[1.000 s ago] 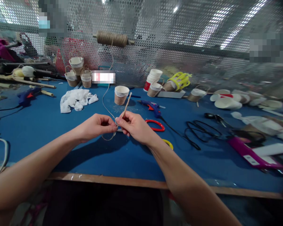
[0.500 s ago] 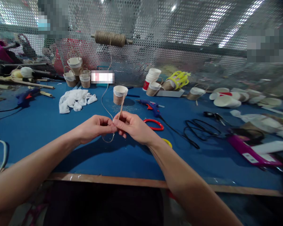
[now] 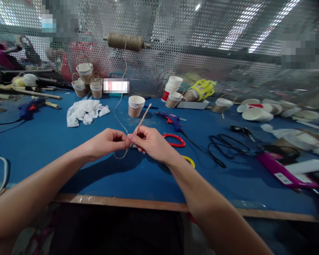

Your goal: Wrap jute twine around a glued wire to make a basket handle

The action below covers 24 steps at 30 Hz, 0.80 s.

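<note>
My left hand and my right hand meet above the middle of the blue table, fingertips touching. Both are closed in a pinch on a thin length of twine, which runs down from a brown spool and loops below my left fingers. From my right hand a thicker, twisted piece of twine points up and to the right. Just beyond it stands a paper cup wrapped in brown twine, with a white rim. Scissors with a red handle and a yellow one lie partly hidden beneath my right wrist.
A blue glue gun with a black cord lies right of the cup. White crumpled cloth is at left, before several small handled baskets. Stacked paper cups stand at the back; a magenta device lies far right.
The twisted twine in my right hand has swung to the right, away from the front of the cup. Both hands stay nearly where they were.
</note>
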Tool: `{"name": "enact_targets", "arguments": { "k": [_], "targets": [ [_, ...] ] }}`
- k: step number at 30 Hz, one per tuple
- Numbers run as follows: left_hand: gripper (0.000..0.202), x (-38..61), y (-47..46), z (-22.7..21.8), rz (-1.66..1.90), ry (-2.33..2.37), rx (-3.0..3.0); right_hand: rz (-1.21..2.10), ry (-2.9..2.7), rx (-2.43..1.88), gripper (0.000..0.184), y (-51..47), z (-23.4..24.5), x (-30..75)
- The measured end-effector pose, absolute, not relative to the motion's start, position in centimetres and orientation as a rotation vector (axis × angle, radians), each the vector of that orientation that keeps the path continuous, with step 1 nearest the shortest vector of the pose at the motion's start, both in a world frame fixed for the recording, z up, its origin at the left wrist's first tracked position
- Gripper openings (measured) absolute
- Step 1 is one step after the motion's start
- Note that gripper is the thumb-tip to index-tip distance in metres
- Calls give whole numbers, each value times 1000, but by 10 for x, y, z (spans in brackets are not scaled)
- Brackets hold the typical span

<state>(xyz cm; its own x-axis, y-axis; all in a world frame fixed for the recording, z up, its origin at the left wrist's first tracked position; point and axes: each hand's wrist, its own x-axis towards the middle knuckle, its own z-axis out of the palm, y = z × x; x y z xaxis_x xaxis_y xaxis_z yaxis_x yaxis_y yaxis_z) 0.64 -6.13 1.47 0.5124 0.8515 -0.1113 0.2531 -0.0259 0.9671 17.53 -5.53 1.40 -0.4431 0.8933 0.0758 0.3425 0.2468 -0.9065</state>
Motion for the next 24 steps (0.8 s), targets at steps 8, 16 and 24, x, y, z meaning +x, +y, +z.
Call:
{"name": "enact_targets", "arguments": {
  "k": [8,16,24],
  "targets": [
    [22,7,-59,15,561,1035,1768,1141,-1929,-1178,25,-58,17,172],
    [23,7,-59,10,607,1021,1695,1133,-1965,-1205,25,-57,18,175],
    [22,11,-59,5,663,999,1526,1139,-1910,-1261,25,-58,16,173]
  ]
}}
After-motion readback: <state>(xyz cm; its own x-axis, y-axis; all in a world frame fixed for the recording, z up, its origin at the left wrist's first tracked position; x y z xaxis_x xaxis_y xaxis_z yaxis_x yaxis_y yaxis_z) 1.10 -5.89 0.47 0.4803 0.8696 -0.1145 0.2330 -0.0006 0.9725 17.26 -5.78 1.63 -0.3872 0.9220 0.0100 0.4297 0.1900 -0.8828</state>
